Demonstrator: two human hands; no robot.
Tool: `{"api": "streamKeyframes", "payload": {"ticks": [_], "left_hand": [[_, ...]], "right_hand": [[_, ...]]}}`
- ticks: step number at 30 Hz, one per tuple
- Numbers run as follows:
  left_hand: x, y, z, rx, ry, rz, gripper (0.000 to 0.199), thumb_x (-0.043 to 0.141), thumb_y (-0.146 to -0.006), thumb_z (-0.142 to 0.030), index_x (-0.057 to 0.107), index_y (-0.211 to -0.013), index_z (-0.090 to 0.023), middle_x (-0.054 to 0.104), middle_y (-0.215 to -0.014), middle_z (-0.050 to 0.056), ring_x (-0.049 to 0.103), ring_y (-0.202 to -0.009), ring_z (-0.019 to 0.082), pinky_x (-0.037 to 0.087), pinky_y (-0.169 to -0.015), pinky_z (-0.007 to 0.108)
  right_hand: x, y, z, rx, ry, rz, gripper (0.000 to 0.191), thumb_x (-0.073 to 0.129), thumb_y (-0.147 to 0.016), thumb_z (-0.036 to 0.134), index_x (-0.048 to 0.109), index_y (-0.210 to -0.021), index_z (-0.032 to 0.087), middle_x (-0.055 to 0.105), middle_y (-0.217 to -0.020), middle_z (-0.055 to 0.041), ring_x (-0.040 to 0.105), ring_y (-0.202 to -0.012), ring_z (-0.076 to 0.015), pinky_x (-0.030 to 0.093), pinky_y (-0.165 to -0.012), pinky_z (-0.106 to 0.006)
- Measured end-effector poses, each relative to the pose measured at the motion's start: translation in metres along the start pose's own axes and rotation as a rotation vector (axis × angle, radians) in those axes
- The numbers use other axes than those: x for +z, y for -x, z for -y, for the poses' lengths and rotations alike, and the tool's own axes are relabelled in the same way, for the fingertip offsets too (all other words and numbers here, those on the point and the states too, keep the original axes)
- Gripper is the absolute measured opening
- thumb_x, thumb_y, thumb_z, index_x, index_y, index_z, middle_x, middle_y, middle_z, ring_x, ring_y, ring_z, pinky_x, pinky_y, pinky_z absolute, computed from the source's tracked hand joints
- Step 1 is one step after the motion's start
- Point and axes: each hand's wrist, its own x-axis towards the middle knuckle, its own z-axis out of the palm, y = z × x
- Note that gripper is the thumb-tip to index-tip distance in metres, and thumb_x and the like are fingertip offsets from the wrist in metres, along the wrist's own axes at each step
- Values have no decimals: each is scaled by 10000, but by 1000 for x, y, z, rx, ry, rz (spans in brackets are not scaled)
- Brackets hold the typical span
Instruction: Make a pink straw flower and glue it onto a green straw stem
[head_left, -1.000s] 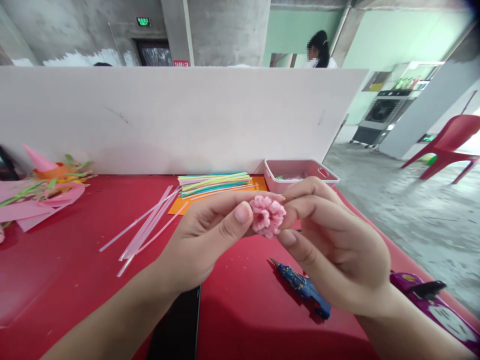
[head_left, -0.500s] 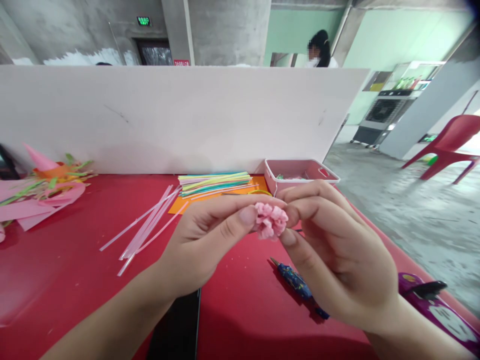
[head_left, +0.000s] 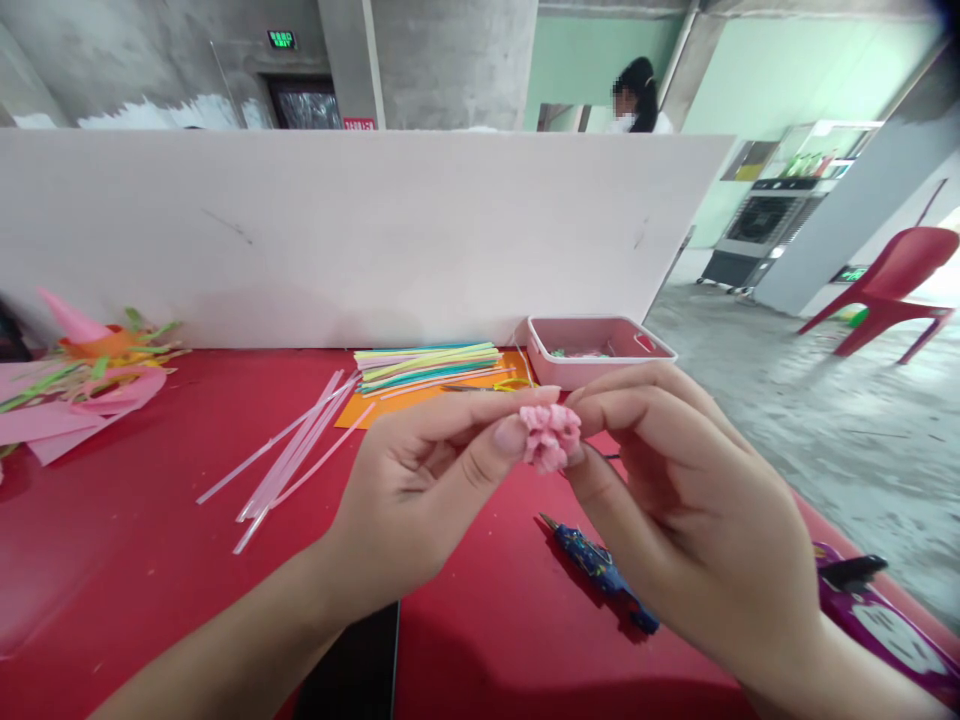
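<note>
A small crinkled pink paper flower (head_left: 551, 437) is held up over the red table (head_left: 465, 640). From its left side, the thumb and index finger of my left hand (head_left: 427, 490) pinch it. My right hand (head_left: 675, 490) grips its right edge between thumb and fingertips, the other fingers curled. Part of the flower's back is hidden by my fingers. Below it on the table lies a dark blue patterned pen (head_left: 596, 568), tip pointing up and left, partly behind my right hand.
Pink strips (head_left: 300, 450) lie at left, beside a bundle of coloured strips (head_left: 427, 365) and yellow-handled scissors (head_left: 514, 384) on orange paper (head_left: 352, 411). Behind stand a pink basket (head_left: 600, 375) and a white board (head_left: 420, 230). Paper crafts (head_left: 97, 370) sit far left; a black device (head_left: 352, 665) lies in front.
Both hands have shifted slightly to the right with the flower, which is turned a little between the fingers. The background has moved slightly left in view.
</note>
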Motion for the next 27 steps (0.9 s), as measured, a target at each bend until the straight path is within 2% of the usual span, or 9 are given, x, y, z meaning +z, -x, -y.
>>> {"api": "streamKeyframes", "payload": {"ticks": [5, 8, 11, 15, 20, 23, 27], "left_hand": [[1, -2, 7, -159, 240, -78, 167, 641, -921, -242, 804, -955, -258, 799, -989, 14, 744, -917, 166, 618, -869, 291], [1, -4, 7, -221, 306, -102, 158, 653, -915, -245, 810, -930, -230, 804, -935, 19, 749, -883, 150, 616, -852, 250], [2, -4, 10, -187, 279, -140, 137, 678, -897, -254, 808, -941, -251, 801, -971, 13, 745, -928, 166, 619, -876, 285], [4, -1, 15, -95, 195, -148, 149, 665, -906, -239, 803, -954, -267, 791, -1039, 4, 723, -1023, 174, 597, -950, 312], [5, 3, 18, -51, 94, -167, 212, 678, -896, -250, 772, -1083, -283, 779, -1107, 23, 711, -1072, 213, 579, -998, 390], [5, 4, 18, -34, 49, -151, 247, 672, -902, -253, 753, -1134, -280, 770, -1140, 31, 710, -1082, 217, 574, -1005, 380], [4, 4, 15, -31, 21, -122, 225, 656, -915, -242, 762, -1108, -290, 772, -1138, 15, 722, -1047, 189, 579, -991, 335]], "right_hand": [[8, -1, -13, 55, -155, -103, 140, 633, -867, 106, 642, -967, 203, 677, -950, -48, 646, -856, -177, 535, -699, -325], [10, -2, -15, 16, -120, -124, 149, 619, -878, 109, 687, -960, 213, 713, -978, -52, 672, -936, -195, 561, -771, -339], [9, -2, -13, -28, -58, -128, 139, 636, -876, 127, 723, -924, 224, 736, -940, -44, 689, -941, -196, 568, -825, -346], [8, -1, -11, -23, -2, -147, 135, 708, -835, 147, 735, -932, 236, 749, -933, -31, 703, -909, -194, 589, -775, -330], [9, 0, -10, 1, 18, -142, 152, 666, -851, 123, 732, -925, 239, 758, -955, -39, 718, -889, -199, 604, -757, -345], [10, 0, -8, 8, 21, -148, 130, 650, -858, 130, 726, -914, 218, 757, -956, -55, 722, -894, -198, 601, -764, -335], [10, 0, -7, 15, 15, -130, 94, 634, -875, 141, 706, -903, 193, 745, -959, -69, 709, -912, -188, 584, -784, -317]]}}
